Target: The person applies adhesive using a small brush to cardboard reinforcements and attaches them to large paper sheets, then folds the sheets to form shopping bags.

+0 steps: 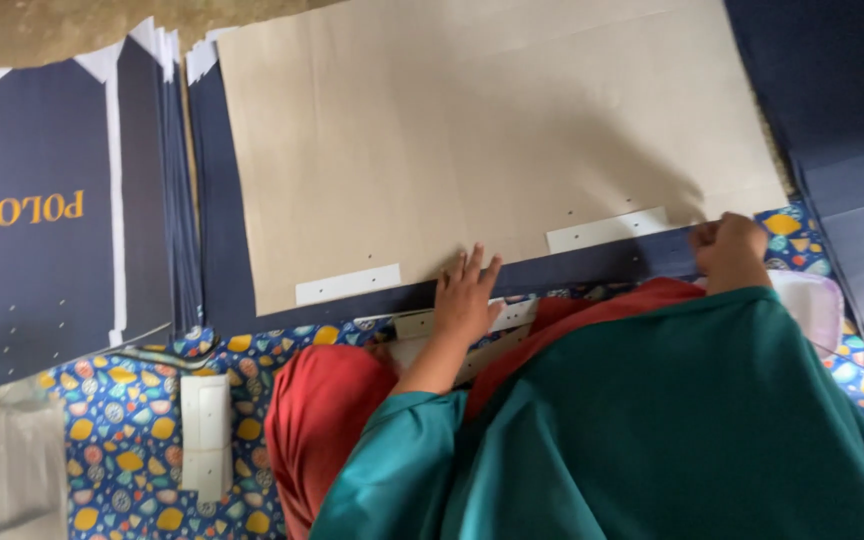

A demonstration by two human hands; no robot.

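Observation:
A large brown paper sheet (472,130) lies flat before me, with a dark navy strip (572,268) folded along its near edge. Two white card strips (348,284) (607,229) are stuck along that edge. My left hand (467,298) rests flat on the near edge, fingers spread, holding nothing. My right hand (728,250) is curled into a fist on the fold near the sheet's right corner. Whether it pinches the paper I cannot tell. Teal sleeves and red cloth cover my arms and lap.
A stack of navy sheets with gold lettering (42,210) lies at the left. More navy sheets (842,120) lie at the right. A blue cloth with yellow shapes (132,420) covers the floor, with small white card strips (205,435) on it. A clear plastic bag (2,475) sits bottom left.

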